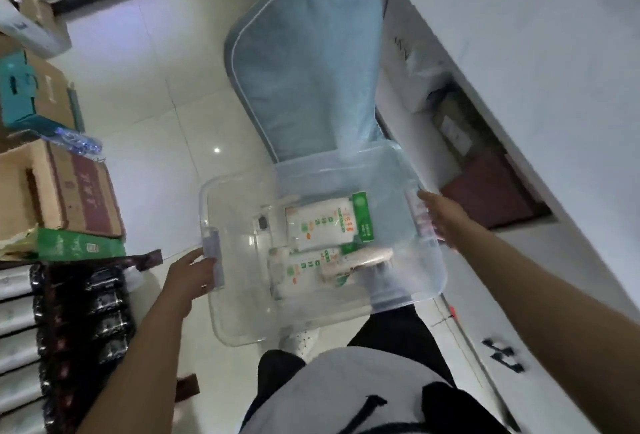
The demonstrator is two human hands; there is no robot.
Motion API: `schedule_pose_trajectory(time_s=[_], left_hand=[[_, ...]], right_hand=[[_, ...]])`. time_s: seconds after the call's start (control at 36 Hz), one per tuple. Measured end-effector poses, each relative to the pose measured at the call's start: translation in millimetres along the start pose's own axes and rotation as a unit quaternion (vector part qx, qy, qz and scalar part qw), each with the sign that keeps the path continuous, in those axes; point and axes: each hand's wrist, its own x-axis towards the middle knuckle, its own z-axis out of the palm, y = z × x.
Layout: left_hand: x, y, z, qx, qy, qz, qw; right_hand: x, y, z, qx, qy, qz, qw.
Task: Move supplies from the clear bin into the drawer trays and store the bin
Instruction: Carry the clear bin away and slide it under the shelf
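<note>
Clear bin (242, 295) gripped between both hands' fingers (204, 260) (side handles).

Clear bin (242, 295) held level, two green-white packets (329, 222) inside

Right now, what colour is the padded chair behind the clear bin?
Light blue with pale piping along its edge; the chair shows best in the head view, beyond the clear bin.
</note>
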Motion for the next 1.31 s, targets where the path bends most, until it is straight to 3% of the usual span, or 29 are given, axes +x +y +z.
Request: schedule_pose_trajectory(time_s=[0.25,0.44,0.72,0.89,0.97,1.14,1.31], left_hand=[[-31,37,-19,0.117,-0.108,0.131,0.979],[-109,58,64,0.276,-0.208,0.256,0.903],[-265,-24,227,0.424,-0.357,0.360,0.751],[-395,-126,323,0.562,-0.409,0.387,0.606],[-455,-186,365,0.613,-0.430,0.379,0.544],[-568,-300,432,0.691,-0.453,0.380,0.416],[-669,-390,488,0.703,-0.484,0.426,0.300]], right_hand=[[-189,120,-32,0.185,0.161,-0.007,0.970],[-306,254,-67,0.295,0.286,0.031,0.911],[-461,482,-88,0.482,0.423,0.104,0.760],[-527,606,-67,0.597,0.492,0.157,0.614],[-554,657,-51,0.638,0.495,0.174,0.564],[-601,728,-35,0.721,0.502,0.192,0.438],[-636,753,-49,0.758,0.516,0.170,0.361]])
